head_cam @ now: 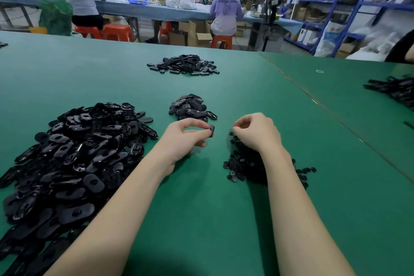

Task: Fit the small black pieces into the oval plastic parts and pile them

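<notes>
Loose oval plastic parts point(74, 154) heap nearest, at the left. Beyond them the left hand point(183, 139) pinches one oval, while the right hand point(257, 132) curls over the small black pieces point(244, 163), probably pinching one, so line them up squarely before pressing. Bare green table point(224, 208) separates the heaps; the finished pile point(190, 107) lies just beyond.

We have a single wide-angle view from head height, facing forward and down across the green counter point(201, 219), close above our own forearms and reaching as far as the blue shelving point(336, 6) behind.
</notes>
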### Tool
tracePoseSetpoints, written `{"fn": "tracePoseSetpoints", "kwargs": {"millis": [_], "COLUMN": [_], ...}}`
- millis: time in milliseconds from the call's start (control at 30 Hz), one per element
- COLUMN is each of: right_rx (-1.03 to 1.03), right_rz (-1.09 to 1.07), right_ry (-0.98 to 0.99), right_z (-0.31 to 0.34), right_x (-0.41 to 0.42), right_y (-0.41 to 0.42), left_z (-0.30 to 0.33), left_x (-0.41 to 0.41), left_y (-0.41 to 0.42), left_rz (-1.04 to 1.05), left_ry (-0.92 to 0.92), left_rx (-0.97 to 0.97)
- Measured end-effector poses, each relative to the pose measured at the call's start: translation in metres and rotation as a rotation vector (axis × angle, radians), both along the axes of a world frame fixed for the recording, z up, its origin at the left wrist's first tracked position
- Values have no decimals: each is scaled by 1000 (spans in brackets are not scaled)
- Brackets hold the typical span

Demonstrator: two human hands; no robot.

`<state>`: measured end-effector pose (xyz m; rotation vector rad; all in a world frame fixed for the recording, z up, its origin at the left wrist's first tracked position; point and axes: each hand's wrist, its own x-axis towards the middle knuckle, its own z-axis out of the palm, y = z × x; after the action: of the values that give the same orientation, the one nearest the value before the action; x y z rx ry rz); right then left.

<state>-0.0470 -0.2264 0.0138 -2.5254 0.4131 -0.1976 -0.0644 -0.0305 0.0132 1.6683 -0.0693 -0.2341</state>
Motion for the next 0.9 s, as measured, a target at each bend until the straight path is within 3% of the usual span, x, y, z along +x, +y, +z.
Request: {"fn": "tracePoseSetpoints", "kwargs": {"millis": [233, 500, 600, 700, 900], "right_rx": [-126, -110, 23, 281, 581], "right_rz": [-63, -61, -19, 122, 356], "right_ry": [29, -10, -67, -149, -159], "right_z": [-7, -10, -8, -2, 7], "right_x": [2, -1, 0, 0, -5], "right_y": [11, 11, 8, 10, 25], "left_z": [-3, -9, -11, -13, -13], "left_x": [1, 5, 6, 9, 10], "left_y": [3, 2, 4, 8, 13], "left_rz": [-12, 45, 60, 79, 101], "left_ry": [0, 52, 59, 48, 35], "left_rx": [13, -65, -104, -112, -106]}}
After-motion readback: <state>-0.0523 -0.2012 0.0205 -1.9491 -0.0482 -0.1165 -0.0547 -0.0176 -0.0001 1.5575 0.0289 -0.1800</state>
